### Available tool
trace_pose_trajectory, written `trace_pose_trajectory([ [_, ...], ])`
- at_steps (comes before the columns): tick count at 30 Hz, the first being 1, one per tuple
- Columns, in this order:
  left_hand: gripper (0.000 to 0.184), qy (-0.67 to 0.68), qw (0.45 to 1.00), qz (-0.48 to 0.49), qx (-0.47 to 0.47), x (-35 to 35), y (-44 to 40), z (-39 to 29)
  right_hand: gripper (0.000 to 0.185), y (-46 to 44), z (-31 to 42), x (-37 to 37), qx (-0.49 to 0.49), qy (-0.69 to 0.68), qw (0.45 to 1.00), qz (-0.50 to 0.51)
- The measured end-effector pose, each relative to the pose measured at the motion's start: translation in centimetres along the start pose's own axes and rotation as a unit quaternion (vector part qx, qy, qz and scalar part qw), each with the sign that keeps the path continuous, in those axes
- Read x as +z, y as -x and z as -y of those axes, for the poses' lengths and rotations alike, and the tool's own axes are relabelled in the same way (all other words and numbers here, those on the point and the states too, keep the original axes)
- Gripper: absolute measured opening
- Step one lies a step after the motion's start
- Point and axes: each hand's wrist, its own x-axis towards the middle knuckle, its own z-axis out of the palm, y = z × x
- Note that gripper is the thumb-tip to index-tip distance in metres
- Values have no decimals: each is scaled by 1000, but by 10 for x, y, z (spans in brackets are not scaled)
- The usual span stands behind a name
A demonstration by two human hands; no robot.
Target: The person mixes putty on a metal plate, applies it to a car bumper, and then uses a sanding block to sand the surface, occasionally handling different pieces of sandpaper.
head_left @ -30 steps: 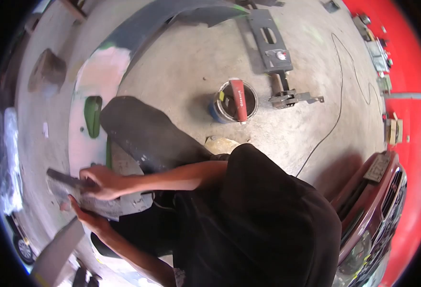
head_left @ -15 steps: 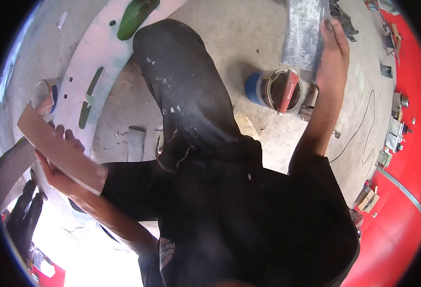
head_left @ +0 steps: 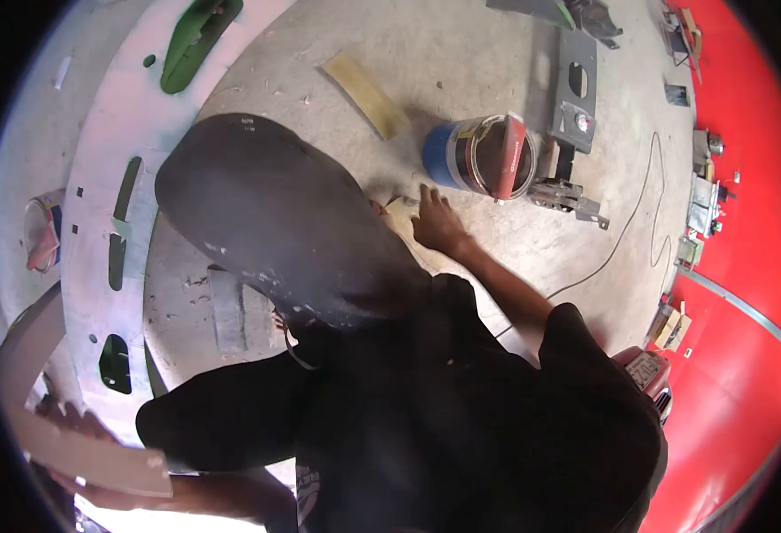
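At the lower left, my left hand (head_left: 97,496) grips a flat tan strip (head_left: 97,457), its fingers showing along one long side and the thumb side along the other. My right hand (head_left: 436,220) is low over the concrete beside my knee, fingers apart. Close to its fingertips, a pale yellowish piece (head_left: 399,213) shows partly behind my leg; whether they touch I cannot tell. Just beyond that hand stands a blue paint can (head_left: 444,155) with a red label strip (head_left: 513,160) across its open top.
A long whitish panel with green-edged openings (head_left: 97,191) curves along my left. Another can (head_left: 44,231) stands beyond it. On the floor lie a yellowish strip (head_left: 364,93), a grey strip (head_left: 228,311), a grey metal bracket (head_left: 577,89) and a cable (head_left: 626,240).
My right hand has left the shiny grey sheet at the upper right and come down near the can, fingers apart. My left hand has moved down and back, still holding the tan strip.
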Motion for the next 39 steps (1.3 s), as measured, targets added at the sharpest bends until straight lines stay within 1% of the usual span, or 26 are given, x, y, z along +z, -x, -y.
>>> trace_pose_trajectory([
  [1,70,77,989,124,8,-21,-10,16,82,7,-20,30,48,51,997,-12],
  [2,70,100,981,166,2,-28,-16,26,84,12,-29,47,87,22,996,-3],
  [3,70,109,977,182,0,-32,-22,35,86,15,-30,52,125,-7,992,6],
  [4,70,113,976,189,-1,-37,-25,44,63,19,-34,58,145,-78,986,-20],
  [7,70,107,974,198,-13,-46,-32,69,29,29,-40,50,104,-105,989,6],
  [8,70,108,973,202,-15,-48,-33,76,9,31,-39,47,66,-96,989,-91],
  [11,69,115,971,210,-16,-52,-32,94,14,40,17,-31,-46,-99,971,-213],
  [14,69,122,967,222,-11,-61,-24,112,15,48,38,-60,-192,-58,949,-242],
  [17,69,128,965,228,0,-70,-18,125,21,40,66,-79,-344,-45,886,-307],
  [21,68,122,966,226,16,-88,4,131,26,7,62,-90,-423,-77,844,-320],
  [23,68,109,969,220,34,-98,19,129,32,1,73,-99,-407,-136,856,-289],
  [24,68,101,969,223,43,-100,26,127,39,-34,41,-72,-403,-161,857,-279],
  [25,68,93,968,226,55,-102,33,126,41,-58,25,-65,-380,-150,885,-223],
  [26,68,83,967,230,65,-103,39,124,44,-70,41,-71,-355,-134,910,-169],
  [27,68,73,966,236,76,-103,43,122,44,-69,55,-66,-224,-170,942,-180],
  [28,68,65,964,244,87,-103,46,122,44,-55,103,-75,-92,-213,954,-188],
  [29,68,54,962,251,97,-103,49,121,38,-52,127,-70,-119,-221,949,-193],
  [31,68,30,958,264,113,-102,51,120,27,-59,152,-58,-164,-236,935,-209],
  [32,68,13,955,270,118,-100,53,119,27,-67,157,-45,-201,-256,923,-204],
  [34,68,-27,951,281,125,-95,57,116,35,-71,159,-33,-194,-289,936,-55],
  [36,67,-70,945,296,122,-88,59,124,31,-81,161,-9,-252,-351,901,23],
  [37,67,-99,942,302,111,-83,62,132,29,-80,170,-7,-192,-355,910,93],
  [39,67,-167,938,303,34,-72,69,161,33,-72,195,-12,-84,-262,945,179],
])
